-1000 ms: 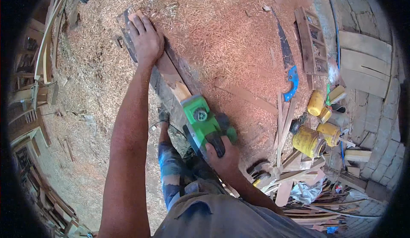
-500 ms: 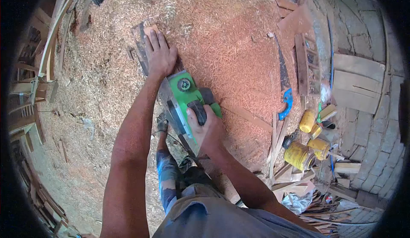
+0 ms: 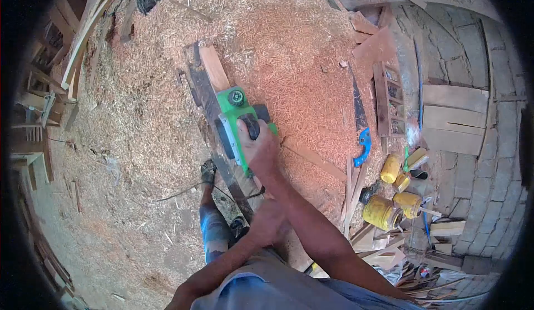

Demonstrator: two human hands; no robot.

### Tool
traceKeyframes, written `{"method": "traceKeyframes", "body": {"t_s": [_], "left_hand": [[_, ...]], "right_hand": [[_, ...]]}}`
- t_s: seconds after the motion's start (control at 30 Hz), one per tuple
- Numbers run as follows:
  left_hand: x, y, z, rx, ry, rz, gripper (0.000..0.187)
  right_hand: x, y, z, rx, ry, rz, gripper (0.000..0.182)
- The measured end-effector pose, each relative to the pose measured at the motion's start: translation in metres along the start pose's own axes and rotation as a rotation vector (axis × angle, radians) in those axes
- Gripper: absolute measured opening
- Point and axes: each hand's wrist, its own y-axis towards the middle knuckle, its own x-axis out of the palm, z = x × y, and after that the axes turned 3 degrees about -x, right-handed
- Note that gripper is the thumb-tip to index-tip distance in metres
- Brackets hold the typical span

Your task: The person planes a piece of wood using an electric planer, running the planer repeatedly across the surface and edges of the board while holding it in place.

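A green electric planer [image 3: 236, 118] sits on a narrow wooden plank [image 3: 214, 68] that lies along a dark beam [image 3: 199, 90], out over the shavings. My right hand [image 3: 257, 146] grips the planer's black handle, with the arm stretched forward. My left hand [image 3: 267, 224] is down at the near end of the plank, close to my body, with its fingers curled on the wood. The far end of the plank is bare and freshly cut. My foot [image 3: 208, 171] stands to the left of the beam.
Red-brown shavings [image 3: 289, 48] cover the floor. A hand saw with a blue handle [image 3: 362, 140] lies to the right, by a wooden frame [image 3: 389, 98] and yellow cans [image 3: 382, 212]. Scrap boards pile up at the lower right. A cable [image 3: 183, 190] trails to the left.
My left hand has left the plank's far end and come back to the near end. The planer has moved forward along the plank, pushed by my right hand.
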Motion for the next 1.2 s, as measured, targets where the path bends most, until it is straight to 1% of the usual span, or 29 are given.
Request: {"method": "traceKeyframes", "body": {"t_s": [0.03, 0.07, 0.13, 0.2, 0.23, 0.3, 0.37, 0.4, 0.43, 0.47, 0.53, 0.63, 0.73, 0.83, 0.87, 0.97, 1.07, 1.13, 1.17, 1.2], "left_hand": [[0.022, -0.012, 0.005, 0.320, 0.006, 0.137, 0.026], [0.044, -0.011, -0.009, 0.452, 0.033, 0.166, 0.025], [0.099, -0.006, -0.062, 0.494, 0.106, 0.148, 0.022], [0.144, -0.014, -0.100, 0.462, 0.156, 0.189, 0.021], [0.163, -0.023, -0.110, 0.429, 0.165, 0.233, 0.020], [0.180, -0.033, -0.116, 0.365, 0.144, 0.265, 0.020], [0.110, -0.002, -0.085, 0.342, 0.180, 0.096, 0.019], [0.069, 0.017, -0.068, 0.328, 0.202, -0.086, 0.019], [0.059, 0.024, -0.067, 0.317, 0.214, -0.144, 0.020], [0.050, 0.031, -0.065, 0.306, 0.227, -0.201, 0.021], [0.057, 0.030, -0.067, 0.297, 0.231, -0.067, 0.024], [0.051, 0.036, -0.064, 0.271, 0.248, -0.203, 0.028], [0.044, 0.040, -0.061, 0.243, 0.254, -0.190, 0.032], [0.050, 0.040, -0.067, 0.250, 0.219, -0.094, 0.032], [0.052, 0.040, -0.069, 0.246, 0.194, -0.097, 0.032], [0.055, 0.040, -0.070, 0.230, 0.147, -0.109, 0.031], [0.051, 0.044, -0.070, 0.226, 0.169, -0.132, 0.030], [0.041, 0.045, -0.065, 0.229, 0.192, -0.164, 0.030], [0.034, 0.041, -0.060, 0.194, 0.159, -0.017, 0.029], [0.022, 0.045, -0.057, 0.165, 0.132, 0.140, 0.028]], "right_hand": [[0.002, -0.002, 0.000, -0.016, 0.019, 0.030, 0.058], [0.003, -0.003, 0.002, -0.024, 0.019, 0.033, 0.058], [0.007, -0.001, 0.007, -0.048, 0.023, 0.039, 0.057], [-0.002, 0.000, -0.003, 0.019, 0.066, -0.014, 0.048], [-0.005, 0.002, -0.009, 0.056, 0.086, -0.045, 0.044], [0.001, 0.008, -0.013, 0.077, 0.106, -0.032, 0.045], [0.005, 0.030, -0.025, 0.074, 0.114, -0.042, 0.049], [0.006, 0.045, -0.036, 0.069, 0.112, -0.057, 0.053], [0.009, 0.060, -0.045, 0.063, 0.112, -0.073, 0.056], [0.016, 0.073, -0.051, 0.050, 0.141, -0.071, 0.055], [0.028, 0.098, -0.061, 0.025, 0.191, -0.069, 0.052], [0.048, 0.132, -0.071, 0.008, 0.236, -0.071, 0.053], [0.062, 0.165, -0.087, -0.004, 0.224, -0.075, 0.054], [0.069, 0.194, -0.105, -0.034, 0.235, -0.075, 0.057], [0.073, 0.204, -0.112, -0.050, 0.247, -0.072, 0.058], [0.083, 0.234, -0.131, -0.003, 0.169, -0.077, 0.061], [0.090, 0.256, -0.145, 0.022, 0.223, -0.133, 0.064], [0.090, 0.251, -0.141, -0.052, 0.228, -0.086, 0.065], [0.087, 0.248, -0.137, -0.085, 0.231, -0.054, 0.066], [0.077, 0.242, -0.133, -0.093, 0.243, -0.079, 0.064]]}}
